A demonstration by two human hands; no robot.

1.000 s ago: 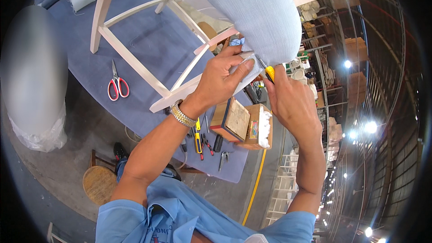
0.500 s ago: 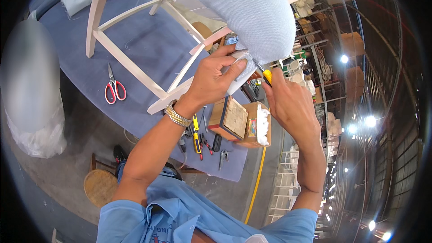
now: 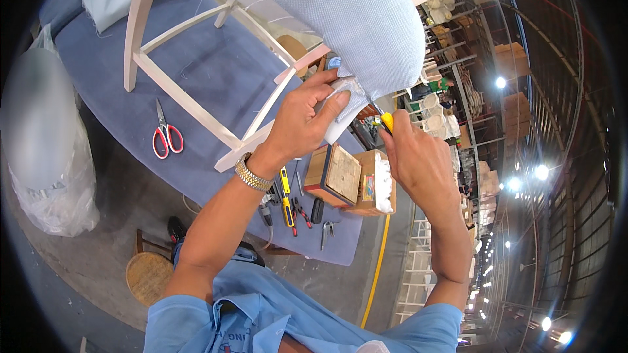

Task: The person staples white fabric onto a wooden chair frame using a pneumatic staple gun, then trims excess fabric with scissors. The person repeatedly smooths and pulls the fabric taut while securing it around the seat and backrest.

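Chair [image 3: 188, 100] with pale wood frame lies tipped across the blue-covered table [image 3: 98, 59], its light-blue padded part [image 3: 353, 19] at upper middle, ahead of you. Your left hand [image 3: 307, 114] is clamped on a light fabric flap [image 3: 353, 104] at the padding's lower corner: thumb on top, other fingers partly hidden. Your right hand [image 3: 422, 160] is closed round a yellow-handled tool [image 3: 387, 121]; its thin metal end points up and left toward the flap. Cannot tell whether the tip touches cloth. Hands apart from each other, tool and flap between them. Metal-band watch [image 3: 254, 174] on your left wrist. Scissors [image 3: 168, 137] with red-and-white handles lie on the table, left of your left forearm. Between your forearms, near the table edge: yellow cutter [image 3: 286, 199], red-handled pliers [image 3: 302, 212], two boxes [image 3: 337, 173] side by side. Round wooden stool [image 3: 149, 276] stands at lower left.
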